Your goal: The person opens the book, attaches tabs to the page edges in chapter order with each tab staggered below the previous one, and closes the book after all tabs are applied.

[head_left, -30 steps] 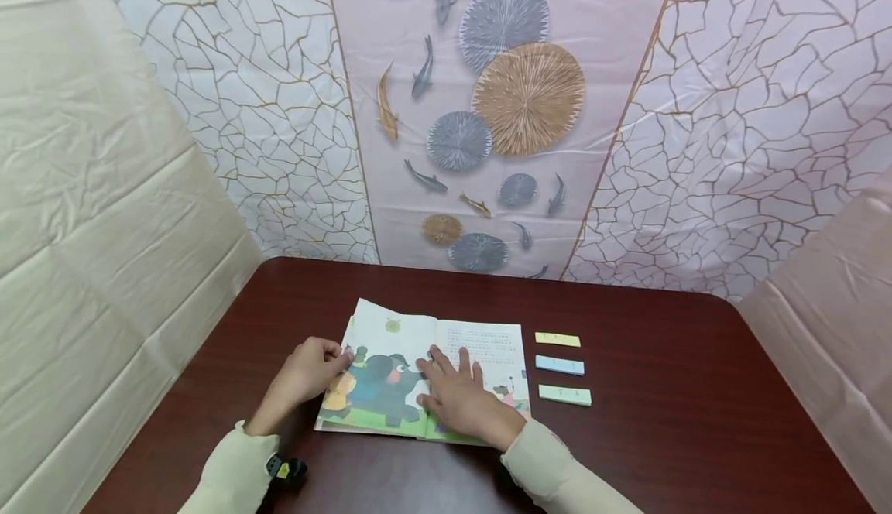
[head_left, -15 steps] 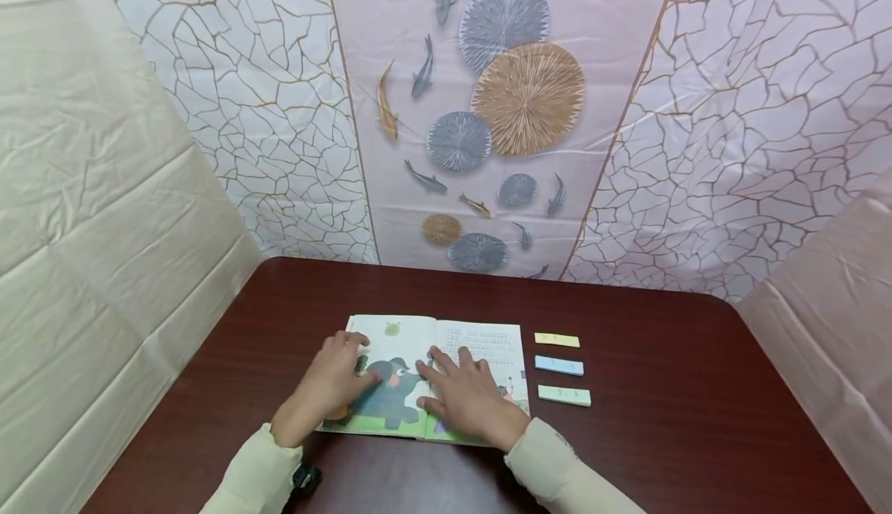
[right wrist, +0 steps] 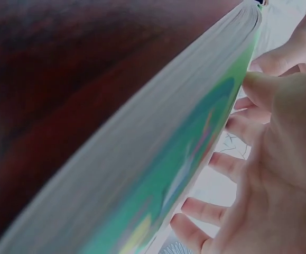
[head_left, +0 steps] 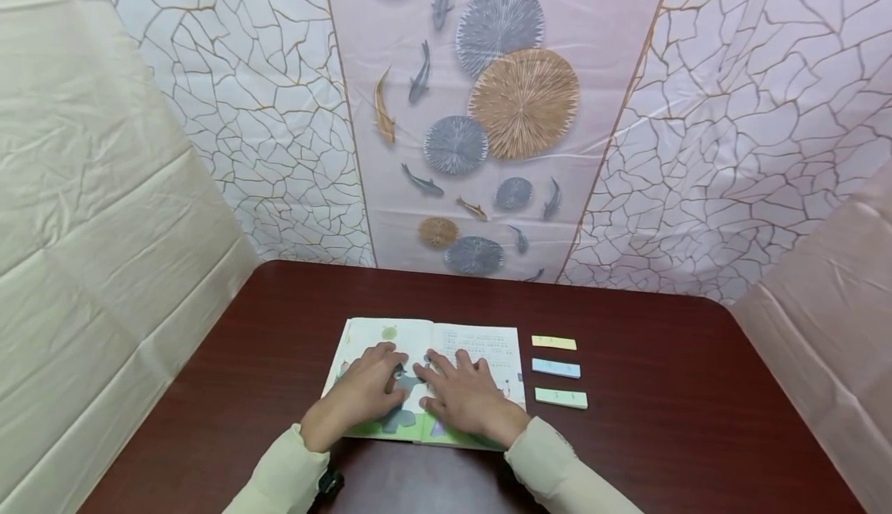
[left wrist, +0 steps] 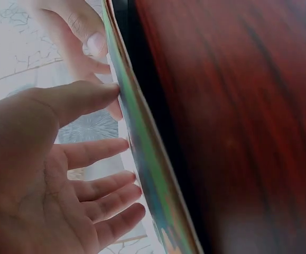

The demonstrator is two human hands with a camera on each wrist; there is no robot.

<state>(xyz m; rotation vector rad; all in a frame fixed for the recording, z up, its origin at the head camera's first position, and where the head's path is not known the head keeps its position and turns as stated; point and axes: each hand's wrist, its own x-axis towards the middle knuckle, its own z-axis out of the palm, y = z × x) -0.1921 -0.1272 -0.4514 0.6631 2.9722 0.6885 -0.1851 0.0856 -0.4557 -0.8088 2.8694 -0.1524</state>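
Note:
An illustrated picture book (head_left: 481, 337) lies spread on the dark red-brown table, a grey elephant-like figure on its left page and printed text on the right one. My left hand (head_left: 365, 387) rests on the left page near the middle fold, fingers spread. On the right page, beside the fold, lies my right hand (head_left: 463, 396), its fingers also spread. In the left wrist view the fingertips of the left hand (left wrist: 73, 169) touch the page. The right wrist view shows the right hand (right wrist: 258, 153) with its fingertips on the page, above a thick block of leaves.
To the right of the book sit three paper strips in a column: yellow (head_left: 554, 342), blue (head_left: 556, 368) and green (head_left: 560, 399). The table (head_left: 662, 406) has rounded far corners. Patterned cloth (head_left: 460, 111) hangs behind it, with pale cloth at both sides.
The left page, raised at its outer edge earlier, now lies flat. My left hand has let go of that edge and slid right across the page toward the fold. The right hand stays put.

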